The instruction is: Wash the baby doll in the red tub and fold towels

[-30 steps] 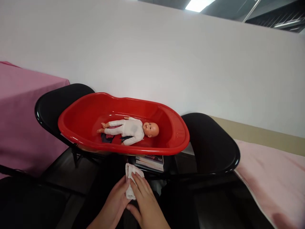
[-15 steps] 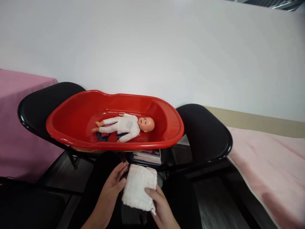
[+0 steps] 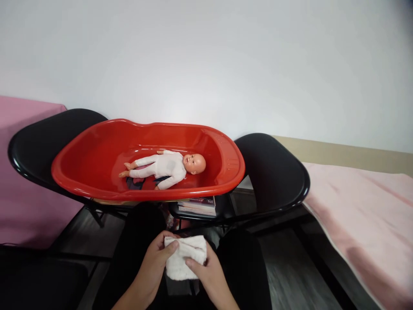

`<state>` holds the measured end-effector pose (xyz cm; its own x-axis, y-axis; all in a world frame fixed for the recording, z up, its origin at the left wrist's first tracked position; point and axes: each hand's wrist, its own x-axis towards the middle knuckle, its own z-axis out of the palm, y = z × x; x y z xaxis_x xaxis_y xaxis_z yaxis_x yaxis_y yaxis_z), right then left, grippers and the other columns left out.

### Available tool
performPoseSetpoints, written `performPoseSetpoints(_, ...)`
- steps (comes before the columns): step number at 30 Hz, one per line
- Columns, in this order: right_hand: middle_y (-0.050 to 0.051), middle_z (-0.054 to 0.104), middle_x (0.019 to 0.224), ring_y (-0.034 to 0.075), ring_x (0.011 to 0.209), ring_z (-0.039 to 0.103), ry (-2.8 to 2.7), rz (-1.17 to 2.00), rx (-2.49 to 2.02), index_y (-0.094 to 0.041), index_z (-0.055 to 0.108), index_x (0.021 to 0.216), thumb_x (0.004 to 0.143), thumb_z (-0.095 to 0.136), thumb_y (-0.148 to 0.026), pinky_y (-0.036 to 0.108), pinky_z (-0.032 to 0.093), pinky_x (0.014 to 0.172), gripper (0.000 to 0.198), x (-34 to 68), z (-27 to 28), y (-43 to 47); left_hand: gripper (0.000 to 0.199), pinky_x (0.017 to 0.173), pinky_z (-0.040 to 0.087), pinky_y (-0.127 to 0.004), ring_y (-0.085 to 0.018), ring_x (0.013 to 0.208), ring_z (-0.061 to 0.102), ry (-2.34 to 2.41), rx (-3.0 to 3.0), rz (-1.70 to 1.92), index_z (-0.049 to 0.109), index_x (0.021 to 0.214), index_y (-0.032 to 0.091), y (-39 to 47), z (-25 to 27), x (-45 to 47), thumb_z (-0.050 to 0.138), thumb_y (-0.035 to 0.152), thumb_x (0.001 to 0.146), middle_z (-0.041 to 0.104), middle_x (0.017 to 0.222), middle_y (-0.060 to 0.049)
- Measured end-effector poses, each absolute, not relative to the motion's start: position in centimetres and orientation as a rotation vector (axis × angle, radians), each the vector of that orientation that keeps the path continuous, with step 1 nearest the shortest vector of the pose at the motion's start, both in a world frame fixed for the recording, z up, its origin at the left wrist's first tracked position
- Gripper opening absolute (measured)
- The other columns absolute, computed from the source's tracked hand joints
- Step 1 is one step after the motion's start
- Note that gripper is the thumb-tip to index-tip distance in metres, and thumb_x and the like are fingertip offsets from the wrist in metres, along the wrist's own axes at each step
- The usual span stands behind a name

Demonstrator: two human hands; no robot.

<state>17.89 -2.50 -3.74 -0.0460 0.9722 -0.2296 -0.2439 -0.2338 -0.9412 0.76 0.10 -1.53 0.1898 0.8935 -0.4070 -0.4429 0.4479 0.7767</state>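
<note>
A small white cloth [image 3: 184, 258] is folded between both my hands, low in the middle of the view above my dark trousers. My left hand [image 3: 154, 269] pinches its left edge with the thumb on top. My right hand [image 3: 208, 275] grips its lower right side. Beyond them a red plastic baby tub [image 3: 226, 172] rests across two black chairs. A baby doll [image 3: 167, 165] in a white suit lies on its back in the tub, head to the right, over a dark cloth [image 3: 134, 183].
Black chairs stand at the left [image 3: 38, 146] and the right [image 3: 274, 176]. A stack of books [image 3: 198, 206] lies under the tub's right end. Pink covered surfaces sit at far left [image 3: 19, 202] and right [image 3: 364, 215]. A white wall is behind.
The cloth was bunched, then spread wide between my hands, and is now folded smaller. The view has shifted so the tub sits further left.
</note>
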Motion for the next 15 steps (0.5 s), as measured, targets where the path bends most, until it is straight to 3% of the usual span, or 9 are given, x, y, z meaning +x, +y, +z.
performPoseSetpoints(5, 0.011, 0.066, 0.142, 0.032, 0.129, 0.064, -0.866, 1.230, -1.283, -0.027, 0.067, 0.137, 0.074, 0.091, -0.045, 0.046, 0.053, 0.111, 0.069, 18.2, -4.4, -2.9, 0.039, 0.070, 0.047, -0.026, -0.014, 0.077, 0.058, 0.942, 0.550, 1.046, 0.065, 0.085, 0.019, -0.2, -1.5, 0.5, 0.092, 0.046, 0.075, 0.064, 0.090, 0.001)
performPoseSetpoints(9, 0.014, 0.068, 0.135, 0.034, 0.126, 0.064, -1.122, 1.193, -1.293, -0.023, 0.082, 0.099, 0.084, 0.083, -0.048, 0.046, 0.051, 0.111, 0.028, 19.2, -3.8, -2.4, 0.041, 0.071, 0.046, -0.026, -0.014, 0.079, 0.056, 0.945, 0.541, 1.064, 0.063, 0.084, 0.019, -0.3, -1.4, 0.4, 0.093, 0.046, 0.074, 0.061, 0.090, 0.002)
performPoseSetpoints(11, 0.014, 0.067, 0.137, 0.034, 0.128, 0.062, -1.174, 1.178, -1.266, -0.022, 0.081, 0.085, 0.086, 0.081, -0.049, 0.047, 0.048, 0.113, 0.026, 19.6, -3.0, -2.1, 0.043, 0.071, 0.045, -0.026, -0.013, 0.079, 0.055, 0.950, 0.561, 1.068, 0.063, 0.082, 0.019, -0.4, -1.4, 0.4, 0.094, 0.047, 0.072, 0.061, 0.089, 0.002)
performPoseSetpoints(15, 0.013, 0.062, 0.147, 0.033, 0.133, 0.060, -1.072, 1.242, -1.156, -0.022, 0.075, 0.082, 0.086, 0.082, -0.046, 0.050, 0.044, 0.116, 0.026, 19.9, -1.6, -1.5, 0.047, 0.068, 0.042, -0.024, -0.014, 0.078, 0.053, 1.023, 0.666, 1.068, 0.064, 0.079, 0.018, -0.4, -1.3, 0.4, 0.096, 0.050, 0.066, 0.061, 0.088, 0.001)
